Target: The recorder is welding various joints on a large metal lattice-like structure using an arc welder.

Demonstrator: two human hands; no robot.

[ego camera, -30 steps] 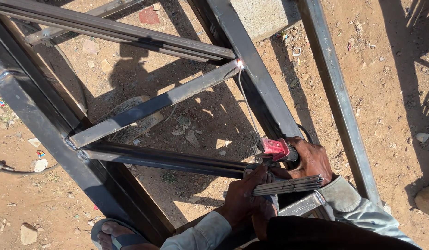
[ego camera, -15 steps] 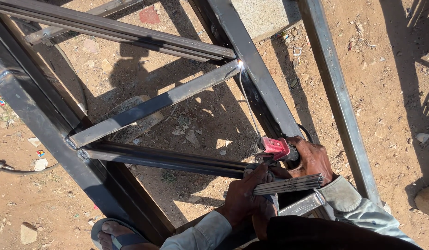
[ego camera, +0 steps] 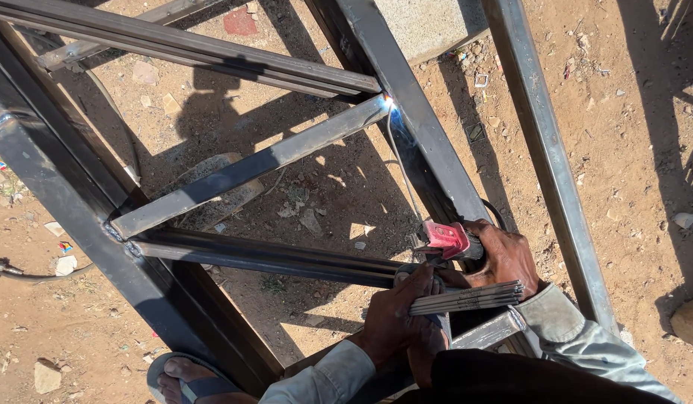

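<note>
Right hand (ego camera: 511, 258) grips red-handled electrode holder (ego camera: 447, 239), left hand (ego camera: 395, 318) clutches spare grey welding rods (ego camera: 470, 297); bright arc (ego camera: 389, 101) mid-weld joins grey diagonal steel bar (ego camera: 249, 168) to frame, unfinished

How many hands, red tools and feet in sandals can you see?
Bare hands: 2, left hand holding a bundle of thin grey welding rods, right hand
Red-handled welding holder: 1
Foot in grey sandal: 1
Total: 4

Steel frame bars (ego camera: 249, 168) cross the upper left and centre, leaving open triangles of bare dirt ground (ego camera: 316, 202) between them, while the right strip beyond the upright bar (ego camera: 544, 150) lies free.
</note>
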